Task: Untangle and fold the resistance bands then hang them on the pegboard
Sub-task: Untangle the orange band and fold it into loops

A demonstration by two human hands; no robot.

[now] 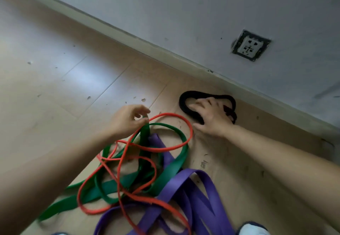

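Head view looks down on a pale wood-plank floor (pixel 55 80) filling the left and lower frame, with a grey painted wall (pixel 202 14) across the upper right. We see a tangle at lower centre: a wide purple rubber resistance band (pixel 207 188), a narrower green rubber band (pixel 110 188) and a thin orange-red band (pixel 191 130), looped through each other on the floor. A black band (pixel 185 96) lies apart in a loop near the wall, right of centre. Our right hand (pixel 213 119) rests flat on it, fingers spread, gripping nothing. Our left hand (pixel 127 120) pinches the green band's top loop between thumb and curled fingers. A white wall socket (pixel 250 45) sits upper right.
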